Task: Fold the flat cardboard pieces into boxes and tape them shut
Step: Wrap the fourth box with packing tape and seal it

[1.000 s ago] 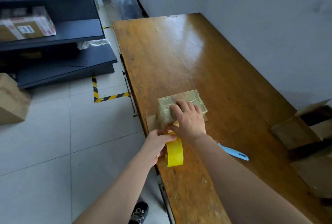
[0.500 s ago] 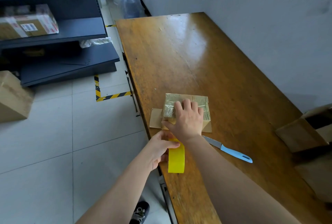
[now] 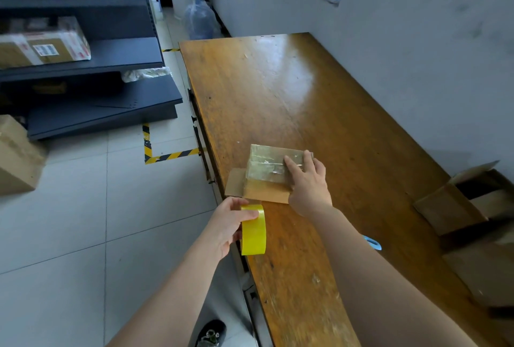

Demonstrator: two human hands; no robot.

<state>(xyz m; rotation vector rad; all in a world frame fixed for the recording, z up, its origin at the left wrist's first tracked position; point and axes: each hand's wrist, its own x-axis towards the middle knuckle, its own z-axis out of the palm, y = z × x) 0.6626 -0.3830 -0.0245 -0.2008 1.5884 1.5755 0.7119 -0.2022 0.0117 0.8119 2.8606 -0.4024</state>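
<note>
Now, in the head view, the left grip [image 3: 226,225] clasps the yellow tape roll [image 3: 253,231] at the bench's [image 3: 278,90] near left edge. It is drawn back from the tape-wrapped cardboard box [image 3: 267,164], which it almost touched a moment ago. The right grip [image 3: 307,182], fingers flat and grasping nothing, has slid from the box's near edge to its right side and presses on the top. The near flaps [image 3: 267,193] lie unfolded, so that end probably still needs closing.

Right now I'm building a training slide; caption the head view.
Right hand presses a taped cardboard box on the wooden table while left hand grips a yellow tape roll.
</note>
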